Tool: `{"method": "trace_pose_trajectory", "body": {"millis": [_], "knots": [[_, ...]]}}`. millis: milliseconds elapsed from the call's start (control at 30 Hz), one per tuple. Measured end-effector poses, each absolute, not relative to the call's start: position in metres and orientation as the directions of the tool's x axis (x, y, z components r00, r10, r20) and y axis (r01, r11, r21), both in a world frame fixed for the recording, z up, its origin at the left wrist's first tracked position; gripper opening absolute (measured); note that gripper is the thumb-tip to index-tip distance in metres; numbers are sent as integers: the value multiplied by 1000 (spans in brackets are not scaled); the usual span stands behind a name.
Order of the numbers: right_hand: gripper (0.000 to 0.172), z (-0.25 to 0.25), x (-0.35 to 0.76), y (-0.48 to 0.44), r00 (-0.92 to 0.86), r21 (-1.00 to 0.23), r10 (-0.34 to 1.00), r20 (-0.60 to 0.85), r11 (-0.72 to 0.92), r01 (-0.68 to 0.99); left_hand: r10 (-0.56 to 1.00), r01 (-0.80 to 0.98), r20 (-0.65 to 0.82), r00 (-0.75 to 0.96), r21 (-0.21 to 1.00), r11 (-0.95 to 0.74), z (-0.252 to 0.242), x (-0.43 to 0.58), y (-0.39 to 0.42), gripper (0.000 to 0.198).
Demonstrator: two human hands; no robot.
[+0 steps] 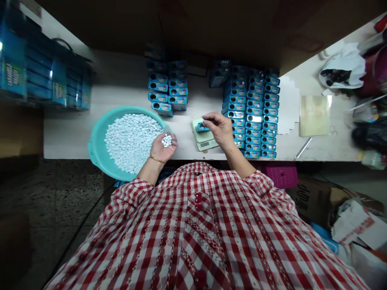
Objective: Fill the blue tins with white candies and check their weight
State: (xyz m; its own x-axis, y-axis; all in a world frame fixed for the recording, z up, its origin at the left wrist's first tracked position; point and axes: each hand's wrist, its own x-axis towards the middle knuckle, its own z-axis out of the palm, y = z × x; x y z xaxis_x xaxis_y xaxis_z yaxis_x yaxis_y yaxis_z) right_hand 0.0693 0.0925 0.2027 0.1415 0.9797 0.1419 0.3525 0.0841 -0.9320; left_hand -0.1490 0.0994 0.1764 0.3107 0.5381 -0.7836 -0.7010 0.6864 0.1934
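Note:
My left hand [161, 151] is cupped palm up at the right rim of a turquoise plastic tub [94, 135], holding a small heap of white candies [166, 140]. Many more of these small white pieces [130, 141] fill the tub. A blue tin [199, 128] with a round dark opening stands on a pale green kitchen scale [203, 141]. Over that tin is my right hand [221, 129], thumb and fingertips pinched together close to the opening. Whether the fingertips hold a candy or only touch the tin cannot be made out.
Rows of blue tins [254, 114] stand right of the scale, with a smaller group [167, 90] behind the tub. Large blue cartons [36, 68] are stacked at left. A brown panel [193, 28] overhangs the table's back. A yellowish sheet [315, 116] and silvery tube [303, 148] lie at right.

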Motion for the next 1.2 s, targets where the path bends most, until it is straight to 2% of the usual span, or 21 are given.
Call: {"method": "trace_pose_trajectory", "body": {"millis": [233, 433, 533, 600, 700, 767, 833, 1067, 1200], "knots": [[19, 211, 30, 99, -70, -908, 984, 165, 179, 378, 498, -670, -784, 369, 146, 727, 183, -114, 100, 26], [19, 205, 32, 95, -77, -885, 983, 169, 185, 427, 478, -674, -795, 374, 122, 729, 183, -100, 103, 21], [20, 198, 36, 92, -212, -833, 962, 170, 255, 490, 488, -699, -788, 376, 104, 707, 182, -99, 102, 20], [25, 192, 44, 91, -259, -728, 953, 154, 287, 623, 487, -698, -775, 404, 83, 711, 180, -104, 102, 22], [39, 182, 66, 93, -204, -455, 978, 45, 201, 867, 479, -697, -773, 416, 68, 714, 176, -121, 101, 28], [36, 176, 79, 98, -185, -300, 981, -62, 159, 941, 490, -729, -793, 363, 86, 679, 174, -137, 99, 30], [28, 172, 83, 110, -216, -230, 969, -120, 184, 956, 500, -762, -811, 304, 108, 639, 172, -153, 97, 29], [23, 146, 20, 181, -316, -263, 948, -47, 293, 919, 519, -805, -827, 217, 148, 574, 171, -178, 87, 21], [29, 127, 5, 201, -402, -263, 915, -23, 383, 886, 504, -809, -843, 188, 158, 566, 170, -178, 87, 23]]}}
